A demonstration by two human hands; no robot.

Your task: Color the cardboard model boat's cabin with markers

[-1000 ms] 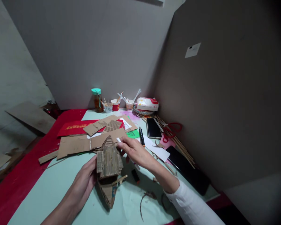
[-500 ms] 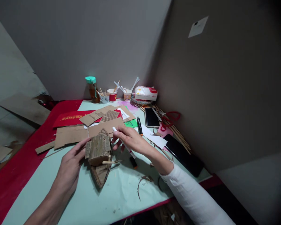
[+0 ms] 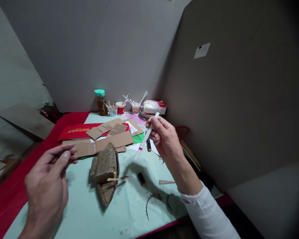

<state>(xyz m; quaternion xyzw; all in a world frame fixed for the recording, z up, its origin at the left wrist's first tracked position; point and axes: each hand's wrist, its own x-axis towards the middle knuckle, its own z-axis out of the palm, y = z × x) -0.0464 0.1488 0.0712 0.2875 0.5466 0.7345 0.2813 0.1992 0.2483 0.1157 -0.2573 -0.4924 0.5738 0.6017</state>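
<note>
Cardboard boat (image 3: 105, 172) on the worktop (image 3: 129, 212), between two raised hands.
Right hand (image 3: 165, 139) pinches a white pen (image 3: 146, 136), pink-banded, tip down, above the boat. Left hand (image 3: 48, 181) is open, holding nothing, left of the boat. Red folder (image 3: 73, 131) bears gold print, unreadable; tissue pack (image 3: 154, 106) label likewise.

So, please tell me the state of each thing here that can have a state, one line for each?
left hand: open, holds nothing, raised above the table.
right hand: shut on white pen.
white pen: tilted, tip down, in the air.
cardboard boat: upright on the table, not touched.
jar: upright, teal lid on.
paper cups: upright, sticks inside.
</note>
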